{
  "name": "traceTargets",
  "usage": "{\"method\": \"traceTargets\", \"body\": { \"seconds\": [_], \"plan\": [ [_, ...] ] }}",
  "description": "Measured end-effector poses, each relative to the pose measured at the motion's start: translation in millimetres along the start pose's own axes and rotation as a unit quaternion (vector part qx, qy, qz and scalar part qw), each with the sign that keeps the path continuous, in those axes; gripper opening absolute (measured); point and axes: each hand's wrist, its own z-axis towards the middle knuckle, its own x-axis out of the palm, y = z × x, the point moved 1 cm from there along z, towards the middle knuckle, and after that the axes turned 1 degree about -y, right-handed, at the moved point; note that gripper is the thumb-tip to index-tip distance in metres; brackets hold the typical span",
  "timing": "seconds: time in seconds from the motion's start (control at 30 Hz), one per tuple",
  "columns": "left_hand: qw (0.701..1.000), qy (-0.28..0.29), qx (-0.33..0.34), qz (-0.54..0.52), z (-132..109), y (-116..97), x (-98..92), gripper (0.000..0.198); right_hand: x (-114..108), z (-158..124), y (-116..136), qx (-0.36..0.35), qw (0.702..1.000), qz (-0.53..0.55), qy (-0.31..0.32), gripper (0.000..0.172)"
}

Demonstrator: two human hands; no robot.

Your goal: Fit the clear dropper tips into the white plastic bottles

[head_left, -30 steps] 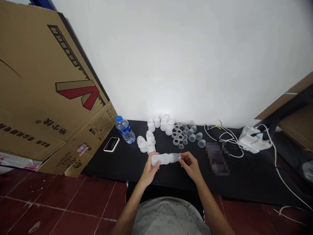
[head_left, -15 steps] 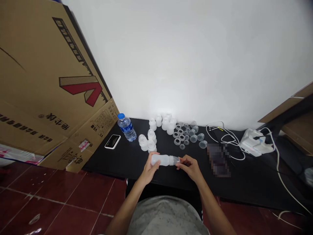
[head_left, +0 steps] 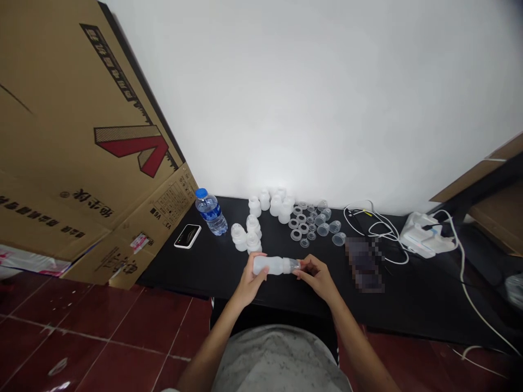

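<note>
A white baby bottle (head_left: 273,265) lies sideways between my hands, over the front of the black table (head_left: 196,272). My left hand (head_left: 252,276) is wrapped round its base end. At the other end sits a clear cap (head_left: 291,265), and the fingers of my right hand (head_left: 314,274) are closed on its tip. Just behind, several finished-looking white bottles (head_left: 239,237) stand together. Farther back are more white bottles (head_left: 285,211). To their right lie several translucent rings (head_left: 296,234) and clear caps (head_left: 339,239).
On the left are a water bottle (head_left: 211,213) with a blue lid, a white phone-like device (head_left: 188,236) and a large cardboard box (head_left: 73,163). A pixelated dark object (head_left: 365,265), white cables (head_left: 382,231) and a white power adapter (head_left: 427,234) lie to the right.
Both hands stay on the bottle and its cap, almost in the same place. The view has shifted very slightly.
</note>
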Motion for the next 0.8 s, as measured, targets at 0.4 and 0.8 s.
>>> {"method": "traceTargets", "body": {
  "seconds": [0.4, 0.8],
  "plan": [
    [0.998, 0.030, 0.029, 0.038, 0.7, -4.0, -1.5, 0.043, -4.3, 2.2, -2.7, -0.005, 1.000, 0.028, 0.013, 0.038],
    [0.994, 0.021, 0.042, 0.098, -4.6, -5.0, -3.0, 0.041, -7.1, 0.8, 3.3, 0.011, 0.998, -0.016, 0.060, 0.036]
  ]
}}
